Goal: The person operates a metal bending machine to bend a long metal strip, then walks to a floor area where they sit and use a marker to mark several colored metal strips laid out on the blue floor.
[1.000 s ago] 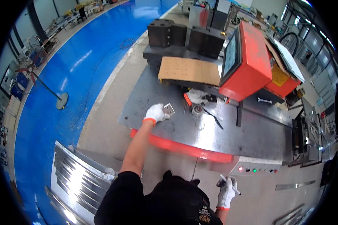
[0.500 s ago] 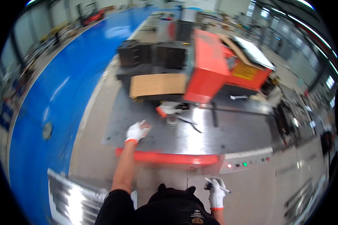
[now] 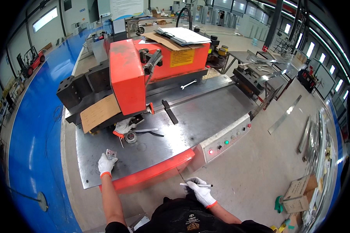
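Observation:
At the left front of the machine's steel table (image 3: 198, 124), my left hand (image 3: 105, 164) wears a white glove with an orange cuff. Its fingers are closed on the edge of a small shiny metal plate with holes (image 3: 111, 153), over the tabletop. My right hand (image 3: 199, 191), gloved the same way, is in front of my body, closed round a white marker pen (image 3: 206, 185). Beyond my left hand are a round tape measure (image 3: 131, 137), a crumpled white glove (image 3: 124, 126) and a long tool with dark and silver parts (image 3: 149, 133).
A red machine housing (image 3: 127, 77) rises behind the table, with a cardboard piece (image 3: 100, 113) leaning beside it. An open-ended wrench (image 3: 189, 84) and a black bar (image 3: 170, 112) lie on the table. A control panel with lit buttons (image 3: 225, 142) runs along the front. A cardboard box (image 3: 299, 194) stands at right.
My view has swung to the right and sharpened. The right hand has come up closer to the table front with the pen. My left hand stays at the table's left front with the plate.

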### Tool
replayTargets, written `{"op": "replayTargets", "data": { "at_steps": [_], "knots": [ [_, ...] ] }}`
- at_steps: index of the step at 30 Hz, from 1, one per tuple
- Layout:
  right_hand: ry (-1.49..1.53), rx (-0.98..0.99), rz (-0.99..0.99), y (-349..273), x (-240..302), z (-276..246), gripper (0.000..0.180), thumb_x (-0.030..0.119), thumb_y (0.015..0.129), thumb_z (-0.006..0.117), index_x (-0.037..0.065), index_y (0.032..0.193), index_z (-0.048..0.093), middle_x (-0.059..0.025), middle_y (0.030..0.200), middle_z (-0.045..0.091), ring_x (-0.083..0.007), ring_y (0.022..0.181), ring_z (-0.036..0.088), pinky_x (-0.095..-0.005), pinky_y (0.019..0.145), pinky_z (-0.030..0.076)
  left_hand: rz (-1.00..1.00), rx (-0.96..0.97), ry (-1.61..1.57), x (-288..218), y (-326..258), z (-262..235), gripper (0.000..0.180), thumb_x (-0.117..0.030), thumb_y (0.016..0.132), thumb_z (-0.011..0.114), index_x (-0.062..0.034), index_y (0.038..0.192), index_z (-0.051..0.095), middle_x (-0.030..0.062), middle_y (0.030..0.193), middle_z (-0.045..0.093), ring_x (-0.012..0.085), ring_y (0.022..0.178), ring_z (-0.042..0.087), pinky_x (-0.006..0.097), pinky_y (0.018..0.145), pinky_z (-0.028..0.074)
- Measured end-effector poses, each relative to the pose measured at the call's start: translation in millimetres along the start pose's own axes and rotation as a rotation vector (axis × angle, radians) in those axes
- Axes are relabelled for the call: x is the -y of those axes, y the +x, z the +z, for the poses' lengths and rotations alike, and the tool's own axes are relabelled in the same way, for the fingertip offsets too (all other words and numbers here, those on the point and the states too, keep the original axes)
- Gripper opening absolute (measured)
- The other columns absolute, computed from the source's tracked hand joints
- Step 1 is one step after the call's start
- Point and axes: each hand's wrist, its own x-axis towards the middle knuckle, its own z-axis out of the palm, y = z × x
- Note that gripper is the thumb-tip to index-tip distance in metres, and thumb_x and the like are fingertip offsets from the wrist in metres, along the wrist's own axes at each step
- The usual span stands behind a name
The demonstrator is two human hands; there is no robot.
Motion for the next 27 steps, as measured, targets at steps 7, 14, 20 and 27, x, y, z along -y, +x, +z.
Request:
{"op": "replayTargets", "data": {
  "at_steps": [7, 14, 20, 27],
  "knots": [
    [0.021, 0.012, 0.029, -2.8, -3.5, 6.5, 0.025, 0.017, 0.102, 0.066, -0.002, 0.117, 0.064, -0.0108, 0.095, 0.073, -0.0151, 0.077, 0.069, -0.029, 0.07, 0.058, 0.066, -0.025, -0.043, 6.8, 3.0, 2.3, 0.062, -0.037, 0.067, 0.093, -0.0006, 0.107, 0.061, 0.025, 0.107, 0.072, 0.0452, 0.104, 0.068, 0.052, 0.089, 0.053],
    [0.041, 0.0, 0.026, -7.4, 3.6, 12.1, 0.025, 0.018, 0.102, 0.067, -0.003, 0.116, 0.064, -0.0072, 0.094, 0.072, -0.0104, 0.074, 0.066, -0.0247, 0.067, 0.055, 0.102, -0.026, -0.112, 11.7, 7.3, 9.1, 0.056, -0.032, 0.068, 0.091, 0.0, 0.104, 0.063, 0.0253, 0.104, 0.072, 0.0458, 0.1, 0.068, 0.052, 0.087, 0.052],
    [-0.013, 0.021, 0.037, -4.1, 2.2, 10.0, 0.031, 0.021, 0.102, 0.065, -0.004, 0.12, 0.064, -0.0089, 0.097, 0.073, -0.0128, 0.079, 0.069, -0.028, 0.07, 0.057, 0.099, -0.028, -0.116, 13.4, 8.7, 10.2, 0.055, -0.031, 0.068, 0.09, 0.0, 0.104, 0.063, 0.0252, 0.105, 0.072, 0.0461, 0.101, 0.068, 0.052, 0.087, 0.052],
    [0.038, 0.026, 0.054, -1.6, -3.3, 7.2, 0.028, 0.022, 0.101, 0.067, -0.002, 0.117, 0.065, -0.0067, 0.096, 0.072, -0.0102, 0.076, 0.066, -0.0257, 0.069, 0.055, 0.105, -0.047, -0.118, 10.0, 5.4, 8.6, 0.054, -0.029, 0.069, 0.09, 0.0002, 0.105, 0.063, 0.0256, 0.106, 0.072, 0.0462, 0.102, 0.068, 0.053, 0.086, 0.052]
  ]
}}
